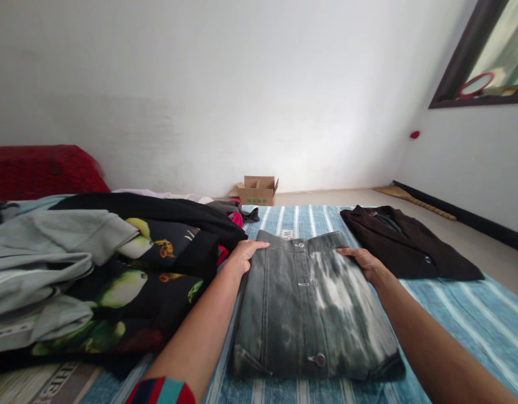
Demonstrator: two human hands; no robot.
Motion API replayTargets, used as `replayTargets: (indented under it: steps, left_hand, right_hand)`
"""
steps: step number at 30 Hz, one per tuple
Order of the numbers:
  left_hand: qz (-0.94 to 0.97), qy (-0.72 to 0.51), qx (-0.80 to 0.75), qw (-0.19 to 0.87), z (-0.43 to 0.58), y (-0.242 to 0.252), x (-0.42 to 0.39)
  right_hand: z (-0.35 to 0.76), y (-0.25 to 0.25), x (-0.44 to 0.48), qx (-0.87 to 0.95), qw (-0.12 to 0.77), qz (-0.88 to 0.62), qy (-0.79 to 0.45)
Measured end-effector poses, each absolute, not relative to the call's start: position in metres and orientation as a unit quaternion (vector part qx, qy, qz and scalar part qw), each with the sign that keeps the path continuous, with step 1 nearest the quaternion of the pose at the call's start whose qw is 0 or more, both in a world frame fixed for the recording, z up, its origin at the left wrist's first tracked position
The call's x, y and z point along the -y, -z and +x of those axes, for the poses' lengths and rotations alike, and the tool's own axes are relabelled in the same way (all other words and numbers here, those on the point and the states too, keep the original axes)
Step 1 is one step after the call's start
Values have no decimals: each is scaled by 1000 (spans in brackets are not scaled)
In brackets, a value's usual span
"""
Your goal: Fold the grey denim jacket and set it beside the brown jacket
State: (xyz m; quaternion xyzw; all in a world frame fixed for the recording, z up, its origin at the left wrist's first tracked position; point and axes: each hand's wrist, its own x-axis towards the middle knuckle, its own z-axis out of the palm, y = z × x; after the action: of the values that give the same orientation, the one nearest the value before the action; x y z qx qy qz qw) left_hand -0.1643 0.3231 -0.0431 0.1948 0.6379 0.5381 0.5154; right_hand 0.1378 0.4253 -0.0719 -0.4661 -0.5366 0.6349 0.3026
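A folded grey denim jacket (307, 314) with pale bleached streaks and metal buttons lies flat on the blue striped sheet (461, 314). Its banded edge faces away from me. At the far left corner my left hand (245, 253) grips the jacket, thumb on top and fingers mostly hidden. My right hand (365, 261) pinches the far right corner the same way. Just beyond the band, a small white printed patch (287, 234) shows.
A folded dark brown garment (410, 244) lies to the right. Heaped clothes (128, 280), black, grey and fruit-printed, fill the left side. Farther back are an open cardboard box (257, 192) by the wall, a red cover (44, 171) and a broom (414, 199) on the floor.
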Motion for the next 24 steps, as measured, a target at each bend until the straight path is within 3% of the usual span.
replayTargets:
  steps: [6, 12, 19, 21, 24]
  left_hand:
    - [223, -548, -602, 535, -160, 20, -313]
    - [317, -599, -533, 507, -150, -38, -287]
    - [536, -639, -475, 281, -134, -132, -236]
    - [570, -598, -523, 208, -129, -123, -212]
    - [613, -480, -621, 92, -121, -66, -168]
  right_hand:
    - [138, 52, -417, 493, 284, -455, -685]
    - [154, 8, -405, 478, 377, -390, -691]
    - [179, -71, -377, 571, 571, -229, -543]
    - [192, -66, -353, 621, 568, -212, -497]
    - [216, -22, -302, 699, 496, -254, -448]
